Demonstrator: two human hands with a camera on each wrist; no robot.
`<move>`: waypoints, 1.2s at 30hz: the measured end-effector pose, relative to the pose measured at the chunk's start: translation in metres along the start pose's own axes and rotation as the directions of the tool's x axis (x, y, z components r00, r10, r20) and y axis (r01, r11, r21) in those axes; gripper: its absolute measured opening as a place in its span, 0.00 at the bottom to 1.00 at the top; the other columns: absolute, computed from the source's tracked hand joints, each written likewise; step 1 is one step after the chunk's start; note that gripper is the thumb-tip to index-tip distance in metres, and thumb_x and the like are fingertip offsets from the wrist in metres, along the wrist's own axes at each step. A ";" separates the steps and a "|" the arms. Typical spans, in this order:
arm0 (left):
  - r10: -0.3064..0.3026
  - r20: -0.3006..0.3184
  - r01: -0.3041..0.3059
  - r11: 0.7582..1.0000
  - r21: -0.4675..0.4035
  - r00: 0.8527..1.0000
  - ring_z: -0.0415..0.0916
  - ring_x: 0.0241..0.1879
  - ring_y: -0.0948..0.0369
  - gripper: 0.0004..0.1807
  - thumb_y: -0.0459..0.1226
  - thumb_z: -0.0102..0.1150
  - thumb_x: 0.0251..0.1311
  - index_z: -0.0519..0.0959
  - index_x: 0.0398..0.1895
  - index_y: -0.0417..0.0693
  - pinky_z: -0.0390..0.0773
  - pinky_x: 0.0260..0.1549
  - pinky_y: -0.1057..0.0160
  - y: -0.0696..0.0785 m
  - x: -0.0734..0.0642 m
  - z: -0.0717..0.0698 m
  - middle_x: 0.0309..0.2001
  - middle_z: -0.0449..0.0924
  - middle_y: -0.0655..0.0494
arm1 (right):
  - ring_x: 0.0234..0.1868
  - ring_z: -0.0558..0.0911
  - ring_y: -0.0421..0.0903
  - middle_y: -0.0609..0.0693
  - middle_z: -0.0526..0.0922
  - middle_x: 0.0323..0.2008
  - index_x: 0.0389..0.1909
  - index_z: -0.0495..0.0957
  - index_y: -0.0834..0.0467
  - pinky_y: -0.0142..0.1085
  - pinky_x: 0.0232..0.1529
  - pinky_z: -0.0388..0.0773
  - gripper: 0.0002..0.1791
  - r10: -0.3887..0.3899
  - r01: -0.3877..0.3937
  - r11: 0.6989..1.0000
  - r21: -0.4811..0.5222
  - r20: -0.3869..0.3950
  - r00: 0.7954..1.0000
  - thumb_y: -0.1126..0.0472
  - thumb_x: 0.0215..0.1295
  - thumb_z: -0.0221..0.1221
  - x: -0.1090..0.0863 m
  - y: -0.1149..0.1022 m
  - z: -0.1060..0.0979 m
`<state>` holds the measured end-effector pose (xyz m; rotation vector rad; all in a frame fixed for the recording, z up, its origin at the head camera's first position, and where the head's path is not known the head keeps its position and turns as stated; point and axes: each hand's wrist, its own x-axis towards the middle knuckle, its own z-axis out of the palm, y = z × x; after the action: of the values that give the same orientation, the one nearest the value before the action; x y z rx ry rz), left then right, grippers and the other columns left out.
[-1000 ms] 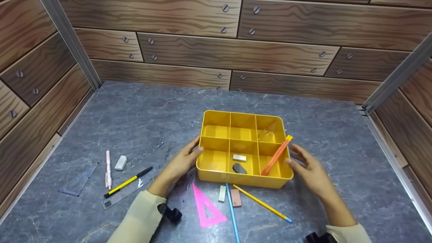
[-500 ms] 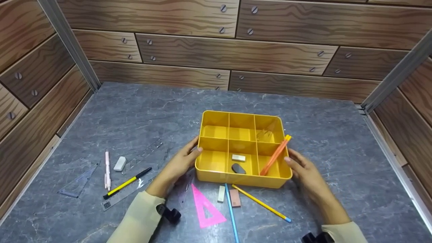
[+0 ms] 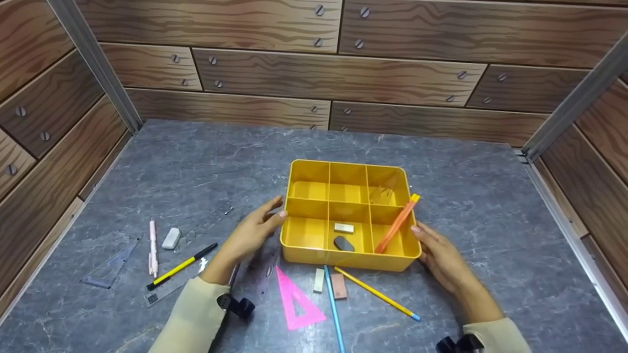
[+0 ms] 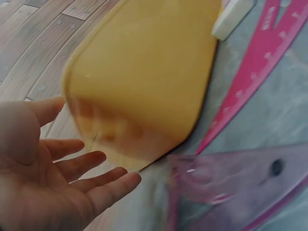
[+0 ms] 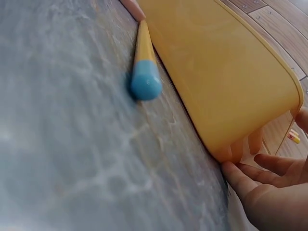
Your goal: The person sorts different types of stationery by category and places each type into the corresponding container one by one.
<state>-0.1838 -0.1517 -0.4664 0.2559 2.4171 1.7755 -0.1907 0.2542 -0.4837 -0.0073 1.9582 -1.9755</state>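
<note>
Grey marbled tabletop [image 3: 211, 157] under everything. On it, right of centre, a yellow six-compartment box [image 3: 343, 260], between the two hands.

Left hand [image 3: 249, 236]: fingers spread and relaxed, palm facing the box's left wall, grasping nothing; thumb tip at the rim, contact uncertain. Right hand [image 3: 444, 259]: fingers extended against the box's right wall, thumb at the rim; touching, not curled round it.

Pink set square [image 3: 287, 299] flat, in front of the box. Blue pencil [image 3: 334, 314] and yellow pencil [image 3: 375, 292] beside it, the latter blue-ended. Orange stick [image 3: 398, 223] leans in the front right compartment, its yellow end past the rim. Far left, yellow-and-black marker [image 3: 181, 265], then pale pink pen [image 3: 153, 247].

Smallest: pink eraser [image 3: 338, 287] just right of the blue pencil; white block [image 3: 344, 228] and dark oval piece [image 3: 344, 243] in the front middle compartment.
</note>
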 end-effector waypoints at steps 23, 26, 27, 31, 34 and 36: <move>0.100 -0.208 0.053 0.778 0.626 0.973 0.60 0.66 0.38 0.32 0.44 0.55 0.70 0.61 0.72 0.39 0.58 0.66 0.40 0.013 -0.044 -0.075 0.68 0.64 0.34 | 0.68 0.65 0.47 0.63 0.55 0.73 0.74 0.49 0.68 0.30 0.62 0.69 0.38 -0.016 0.016 0.999 0.034 0.009 1.000 0.49 0.76 0.49 0.002 0.006 -0.002; 0.033 -0.229 0.129 0.744 0.656 0.973 0.59 0.66 0.36 0.34 0.45 0.54 0.70 0.59 0.73 0.38 0.58 0.65 0.37 0.006 -0.052 -0.090 0.68 0.62 0.32 | 0.69 0.64 0.47 0.62 0.55 0.73 0.74 0.49 0.68 0.30 0.62 0.68 0.37 -0.014 0.014 0.999 0.039 0.014 1.000 0.49 0.76 0.48 0.002 0.006 -0.001; -0.001 -0.233 0.160 0.732 0.662 0.972 0.58 0.66 0.34 0.35 0.45 0.54 0.70 0.58 0.73 0.37 0.57 0.64 0.36 0.005 -0.054 -0.095 0.68 0.61 0.31 | 0.69 0.64 0.46 0.62 0.55 0.73 0.74 0.49 0.68 0.30 0.62 0.68 0.37 -0.015 0.014 0.999 0.040 0.015 1.000 0.49 0.76 0.48 0.002 0.006 -0.001; -0.107 -0.245 0.250 0.681 0.688 0.964 0.56 0.65 0.30 0.37 0.46 0.54 0.70 0.56 0.73 0.34 0.55 0.62 0.31 0.001 -0.056 -0.112 0.68 0.58 0.27 | 0.71 0.61 0.49 0.61 0.54 0.74 0.74 0.49 0.68 0.29 0.62 0.67 0.38 -0.011 0.011 1.000 0.027 0.013 1.000 0.48 0.76 0.49 0.001 0.004 -0.002; -0.168 -0.250 0.298 0.648 0.701 0.954 0.55 0.65 0.29 0.38 0.46 0.55 0.69 0.55 0.73 0.33 0.55 0.61 0.30 -0.004 -0.057 -0.123 0.67 0.57 0.25 | 0.72 0.58 0.51 0.61 0.54 0.74 0.74 0.48 0.68 0.29 0.62 0.67 0.39 -0.008 0.008 1.000 0.026 0.007 1.000 0.48 0.76 0.49 0.001 0.003 -0.002; -0.203 -0.257 0.327 0.628 0.706 0.945 0.55 0.64 0.29 0.39 0.47 0.57 0.68 0.55 0.73 0.32 0.56 0.60 0.30 -0.010 -0.061 -0.131 0.67 0.56 0.24 | 0.71 0.60 0.51 0.62 0.54 0.74 0.74 0.48 0.69 0.29 0.62 0.68 0.38 -0.014 0.013 0.999 0.032 0.009 1.000 0.49 0.76 0.49 0.002 0.004 -0.001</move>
<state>-0.1519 -0.2892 -0.4364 -0.1840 2.9735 0.6120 -0.1917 0.2552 -0.4876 -0.0218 1.9258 -2.0112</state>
